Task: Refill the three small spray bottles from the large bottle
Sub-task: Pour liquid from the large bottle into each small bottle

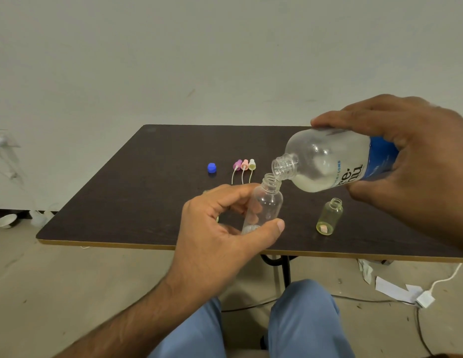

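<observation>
Nearest, at the bottom of the frame, two knees in light blue trousers (290,321) sit over a pale floor, with a white cable and plug (424,298) and some scraps of paper (392,289) lying at the lower right. Just above them, in the centre, the left hand (217,228) curls round a clear small spray bottle (265,205), thumb on its near side and fingers behind, holding it slightly tilted above the dark table (137,202); a little liquid sits at its bottom. Its open neck touches or nearly touches the mouth of the large bottle (326,161), which the right hand (411,161) grips round its blue label at the right of the frame, tipped steeply so the mouth points down and left. Cloudy liquid pools in the lower side of that large bottle. Below the large bottle, a second small bottle (329,217), yellowish and uncapped, stands upright on the table. Behind the left hand something small shows in part, too hidden to identify. Further back, near the middle of the table, three spray tops (244,165), purple, pink and cream, lie side by side with their thin tubes pointing toward the viewer, and a blue cap (211,167) rests just to their left. Beyond the table rises a plain pale wall (173,60), and at the far left on the floor lies a small white bowl (6,220).
</observation>
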